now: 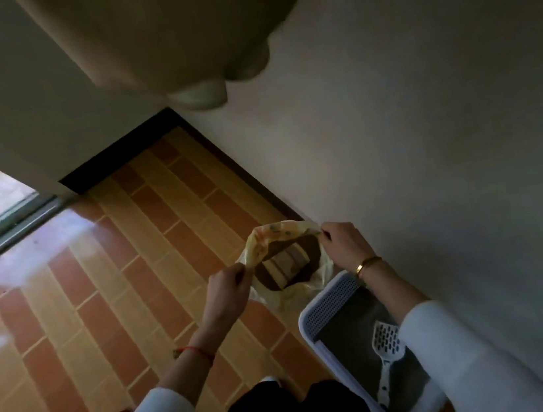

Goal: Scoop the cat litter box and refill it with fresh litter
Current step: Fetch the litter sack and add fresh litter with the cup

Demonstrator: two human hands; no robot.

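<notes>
A: Where's the bag?
B: Both hands pinch the yellow plastic bag (281, 263) open over the tiled floor (102, 297); left hand (227, 289), right hand (342, 243).
A: And the litter box?
B: The litter box (328, 305) sits near right by the wall, white scoop (387, 346) lying inside.

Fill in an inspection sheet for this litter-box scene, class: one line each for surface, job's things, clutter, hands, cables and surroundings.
Surface: tiled floor, orange and yellow bands, glossy with window glare.
Job's things: yellowish plastic bag held open above the floor; white litter box against the wall with dark litter inside; white slotted scoop lying in the box.
Clutter: nothing seen.
Hands: left hand pinches the bag's near rim; right hand pinches its far rim, gold bangle on that wrist.
Cables: nothing seen.
Surroundings: plain wall on the right with dark skirting; sliding window track at left; blurred pale object overhead, cannot tell what.
</notes>
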